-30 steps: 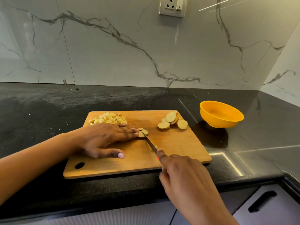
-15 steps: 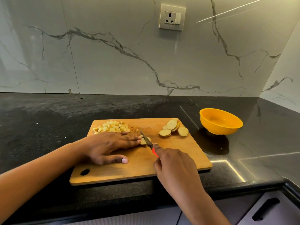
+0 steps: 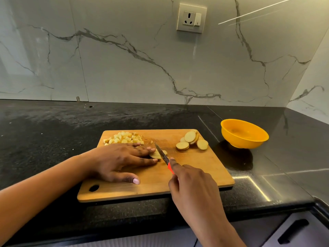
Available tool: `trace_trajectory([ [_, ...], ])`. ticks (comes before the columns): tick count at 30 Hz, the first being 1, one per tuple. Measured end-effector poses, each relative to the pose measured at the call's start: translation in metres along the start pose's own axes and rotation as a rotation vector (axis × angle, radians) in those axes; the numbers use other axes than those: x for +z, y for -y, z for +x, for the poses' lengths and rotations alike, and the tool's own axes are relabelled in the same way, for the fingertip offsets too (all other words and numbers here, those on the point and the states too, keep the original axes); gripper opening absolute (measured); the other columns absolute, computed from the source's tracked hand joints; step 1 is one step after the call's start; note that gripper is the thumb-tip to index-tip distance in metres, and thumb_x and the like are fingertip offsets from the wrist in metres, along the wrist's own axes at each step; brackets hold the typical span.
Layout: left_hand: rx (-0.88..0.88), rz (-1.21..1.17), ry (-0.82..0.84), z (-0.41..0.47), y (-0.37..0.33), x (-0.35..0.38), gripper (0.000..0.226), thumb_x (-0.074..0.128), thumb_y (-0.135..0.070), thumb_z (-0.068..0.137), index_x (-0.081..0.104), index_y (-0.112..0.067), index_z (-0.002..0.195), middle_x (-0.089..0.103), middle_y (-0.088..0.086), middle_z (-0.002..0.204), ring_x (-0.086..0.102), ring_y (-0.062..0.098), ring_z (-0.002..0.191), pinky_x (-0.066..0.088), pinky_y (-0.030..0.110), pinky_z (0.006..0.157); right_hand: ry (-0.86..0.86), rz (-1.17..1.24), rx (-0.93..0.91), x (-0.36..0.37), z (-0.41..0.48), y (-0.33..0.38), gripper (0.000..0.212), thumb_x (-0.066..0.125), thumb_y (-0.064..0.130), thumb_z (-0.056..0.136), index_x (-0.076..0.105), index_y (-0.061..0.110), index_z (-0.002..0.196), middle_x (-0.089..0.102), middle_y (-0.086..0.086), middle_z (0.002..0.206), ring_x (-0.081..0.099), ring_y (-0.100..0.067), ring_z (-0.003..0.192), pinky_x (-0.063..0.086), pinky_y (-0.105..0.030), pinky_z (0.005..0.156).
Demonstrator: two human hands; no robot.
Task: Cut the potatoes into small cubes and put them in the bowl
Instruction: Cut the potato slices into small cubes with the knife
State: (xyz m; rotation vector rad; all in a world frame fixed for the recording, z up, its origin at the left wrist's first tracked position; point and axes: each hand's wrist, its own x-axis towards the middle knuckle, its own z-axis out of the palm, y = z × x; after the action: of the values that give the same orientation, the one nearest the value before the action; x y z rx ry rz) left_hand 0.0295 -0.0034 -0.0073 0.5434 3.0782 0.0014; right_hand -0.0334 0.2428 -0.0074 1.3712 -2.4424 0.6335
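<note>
**Fingers [image 3: 143,152] flat on the piece, blade right beside them**

Fingers of the left hand [image 3: 122,161] lie straight and close together, pressing down on the potato piece [image 3: 157,155] near the middle of the cutting board [image 3: 195,168]. The thumb is spread toward the lower edge of the frame, flat on the wood. That flat press seems meant to stop the piece sliding under the cut, with the tips just left of the blade. The right hand [image 3: 192,186] is wrapped around the red handle of the knife [image 3: 162,154], with the index finger stretched along the top, likely to steer the narrow blade. The blade's tip points to the upper left and its edge sits on or across the piece, right beside the left fingertips.

Outward from there, a heap of cubes [image 3: 124,138] sits at the board's upper left corner, just behind the left hand and out of the blade's way. Round slices [image 3: 192,142] lean on each other at the upper right corner, on the knife side, within easy reach for the next cut. To the right of the board and apart from it, the yellow bowl [image 3: 245,142] stands on the black counter [image 3: 53,132]. It appears to hold no potato, so by my reading the dicing is partway through and nothing has yet gone into the bowl.
</note>
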Motion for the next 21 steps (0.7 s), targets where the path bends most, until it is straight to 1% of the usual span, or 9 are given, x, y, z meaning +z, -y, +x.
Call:
trace_trajectory([
  [2, -0.006, 0.022, 0.020, 0.001, 0.000, 0.000, 0.060, 0.014, -0.076, 0.087, -0.006, -0.057, 0.141, 0.002, -0.017, 0.155, -0.002, -0.004, 0.142, -0.002, 0.028, 0.117, -0.005, -0.002, -0.001, 0.000, 0.000, 0.000, 0.049, 0.033, 0.034, 0.101, 0.025, 0.030, 0.149, 0.058, 0.012, 0.108, 0.055, -0.009, 0.087, 0.043, -0.020, 0.070],
  [4, -0.005, 0.035, 0.012, 0.000, 0.000, 0.000, 0.061, 0.015, -0.075, 0.088, -0.007, -0.055, 0.142, 0.004, -0.016, 0.155, -0.002, -0.005, 0.142, -0.003, 0.027, 0.116, -0.014, 0.003, -0.004, 0.000, -0.001, 0.002, 0.049, 0.033, 0.034, 0.101, 0.024, 0.030, 0.149, 0.058, 0.012, 0.108, 0.055, -0.009, 0.086, 0.040, -0.018, 0.067],
  [9, -0.003, 0.034, -0.048, -0.005, -0.001, 0.000, 0.072, 0.022, -0.072, 0.089, 0.013, -0.032, 0.148, 0.011, -0.011, 0.155, 0.001, -0.003, 0.142, -0.003, 0.029, 0.116, -0.012, 0.011, -0.010, 0.002, -0.003, 0.008, 0.049, 0.032, 0.034, 0.101, 0.023, 0.030, 0.149, 0.057, 0.010, 0.110, 0.050, -0.008, 0.082, 0.031, -0.018, 0.060],
  [12, -0.032, 0.048, 0.014, -0.004, 0.000, -0.001, 0.075, 0.017, -0.075, 0.087, 0.009, -0.031, 0.148, 0.009, -0.013, 0.155, 0.002, -0.004, 0.142, -0.003, 0.025, 0.116, -0.008, 0.008, -0.014, 0.004, -0.005, 0.008, 0.050, 0.033, 0.034, 0.101, 0.023, 0.029, 0.149, 0.058, 0.008, 0.109, 0.050, -0.008, 0.082, 0.028, -0.018, 0.058],
  [15, -0.050, 0.041, 0.059, -0.002, -0.001, -0.003, 0.078, 0.013, -0.078, 0.084, 0.007, -0.033, 0.147, 0.007, -0.015, 0.155, 0.001, -0.005, 0.142, -0.004, 0.022, 0.116, 0.030, -0.041, -0.009, 0.005, -0.006, 0.009, 0.051, 0.031, 0.033, 0.102, 0.018, 0.027, 0.150, 0.056, 0.007, 0.114, 0.053, -0.010, 0.087, 0.034, -0.020, 0.063],
  [16, -0.052, 0.037, 0.061, -0.002, -0.001, -0.003, 0.078, 0.013, -0.078, 0.083, 0.006, -0.033, 0.147, 0.007, -0.016, 0.155, 0.001, -0.005, 0.142, -0.004, 0.021, 0.116, 0.051, -0.061, -0.011, 0.007, -0.005, 0.010, 0.052, 0.032, 0.031, 0.102, 0.016, 0.026, 0.151, 0.056, 0.006, 0.115, 0.051, -0.011, 0.086, 0.034, -0.021, 0.062],
  [18, -0.049, 0.025, 0.057, -0.002, -0.002, -0.004, 0.079, 0.013, -0.079, 0.083, 0.007, -0.033, 0.147, 0.009, -0.017, 0.154, 0.001, -0.007, 0.141, -0.005, 0.019, 0.115, 0.106, -0.113, -0.012, 0.013, 0.001, 0.013, 0.054, 0.035, 0.026, 0.102, 0.013, 0.021, 0.151, 0.055, 0.002, 0.115, 0.050, -0.014, 0.083, 0.028, -0.020, 0.053],
  [19, -0.046, 0.019, 0.051, -0.002, -0.002, -0.004, 0.079, 0.014, -0.079, 0.083, 0.008, -0.032, 0.147, 0.010, -0.016, 0.154, 0.001, -0.008, 0.141, -0.006, 0.018, 0.114, 0.135, -0.138, -0.012, 0.017, 0.006, 0.015, 0.055, 0.037, 0.022, 0.102, 0.012, 0.018, 0.151, 0.055, 0.000, 0.115, 0.052, -0.015, 0.086, 0.024, -0.020, 0.050],
  [21, -0.047, 0.017, 0.043, -0.001, -0.003, -0.004, 0.079, 0.014, -0.079, 0.083, 0.008, -0.032, 0.147, 0.011, -0.016, 0.154, 0.004, -0.006, 0.141, -0.006, 0.018, 0.114, 0.167, -0.164, -0.011, 0.022, 0.014, 0.017, 0.056, 0.039, 0.018, 0.101, 0.013, 0.015, 0.151, 0.056, -0.001, 0.115, 0.056, -0.017, 0.093, 0.025, -0.022, 0.050],
])
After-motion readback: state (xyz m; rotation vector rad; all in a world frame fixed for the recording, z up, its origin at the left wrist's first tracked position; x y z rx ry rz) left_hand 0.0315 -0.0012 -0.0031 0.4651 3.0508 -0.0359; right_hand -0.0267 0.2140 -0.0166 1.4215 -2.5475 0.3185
